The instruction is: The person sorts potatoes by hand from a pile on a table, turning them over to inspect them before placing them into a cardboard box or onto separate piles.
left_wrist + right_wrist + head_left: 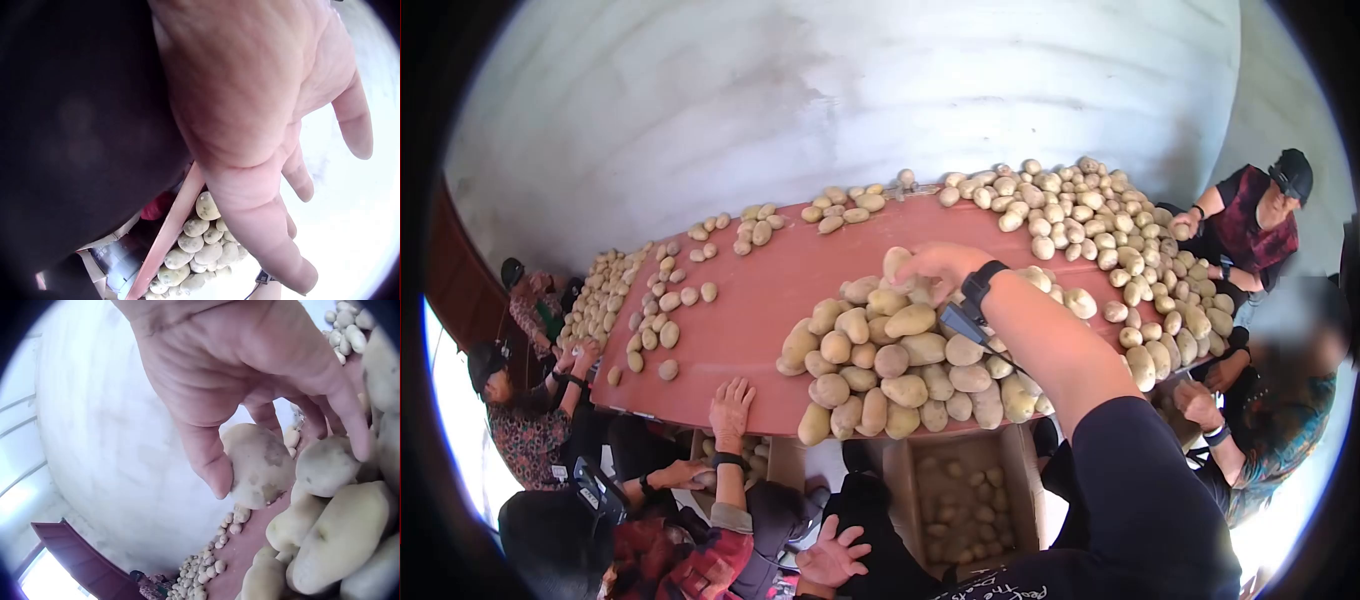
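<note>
At the top of a large heap of potatoes [910,320], my right hand [945,266] reaches over from the right. Its thumb and fingers grip a round potato [259,465] with brownish skin patches. Beside the fingertips lies another potato [328,465] on the heap. My left hand [832,556] is held low in front of my body, apart from the table, with its palm up and fingers spread. The left wrist view shows that palm [244,94] with nothing in it. Below the table edge stands a cardboard box [1025,470] with potatoes inside.
The red table [750,300] carries more potatoes [1090,205] along its back and right side. Another person's hand [731,408] lies on the near edge at left. People sit at both ends, one in a dark cap [1293,172]. A pale wall [850,90] rises behind.
</note>
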A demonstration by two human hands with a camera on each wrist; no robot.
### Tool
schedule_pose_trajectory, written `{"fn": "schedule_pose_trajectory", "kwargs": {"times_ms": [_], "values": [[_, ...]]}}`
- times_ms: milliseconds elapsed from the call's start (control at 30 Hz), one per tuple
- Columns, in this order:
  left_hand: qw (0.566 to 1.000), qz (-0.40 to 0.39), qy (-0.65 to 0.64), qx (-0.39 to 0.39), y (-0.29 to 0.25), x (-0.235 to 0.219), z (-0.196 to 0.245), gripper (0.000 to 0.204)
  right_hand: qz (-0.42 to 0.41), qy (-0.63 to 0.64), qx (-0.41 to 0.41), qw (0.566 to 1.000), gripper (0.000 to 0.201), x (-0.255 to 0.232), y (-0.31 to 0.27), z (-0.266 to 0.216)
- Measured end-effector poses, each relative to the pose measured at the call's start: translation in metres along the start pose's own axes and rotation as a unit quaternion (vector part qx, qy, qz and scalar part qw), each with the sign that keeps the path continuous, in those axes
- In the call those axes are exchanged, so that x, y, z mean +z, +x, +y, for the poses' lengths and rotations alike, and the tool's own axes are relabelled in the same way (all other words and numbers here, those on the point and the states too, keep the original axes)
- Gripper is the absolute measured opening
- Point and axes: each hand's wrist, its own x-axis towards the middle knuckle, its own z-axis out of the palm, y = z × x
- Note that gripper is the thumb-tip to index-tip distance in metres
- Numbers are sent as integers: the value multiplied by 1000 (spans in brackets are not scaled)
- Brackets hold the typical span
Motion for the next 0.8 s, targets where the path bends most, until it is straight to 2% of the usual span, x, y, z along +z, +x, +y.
{"fn": "schedule_pose_trajectory", "kwargs": {"times_ms": [100,133,233,333,433,467,567,600,700,800], "values": [[1000,-4,-3,1,-6,-1,1,75,87,-165,56,981,68,12,7,-17],[1000,-8,-6,1,-6,-4,1,75,99,-210,-19,973,70,11,20,-9],[1000,-12,-8,10,-6,-2,0,75,141,-444,-70,882,70,43,37,-28],[1000,-14,-1,9,-6,-3,1,75,113,-431,4,895,71,75,49,-40],[1000,23,20,-6,-1,13,2,81,195,-510,-55,836,53,90,75,-32],[1000,14,-3,-1,-3,9,1,84,198,-524,-96,823,39,90,81,-26],[1000,3,2,-2,-3,8,2,85,186,-590,-50,784,34,89,104,-12],[1000,8,4,-2,-3,7,2,85,128,-633,7,763,37,89,104,-14],[1000,22,16,-3,-1,9,1,82,105,-581,40,806,35,88,95,-15],[999,17,31,-5,1,10,2,78,101,-606,-40,788,32,90,87,-13]]}}
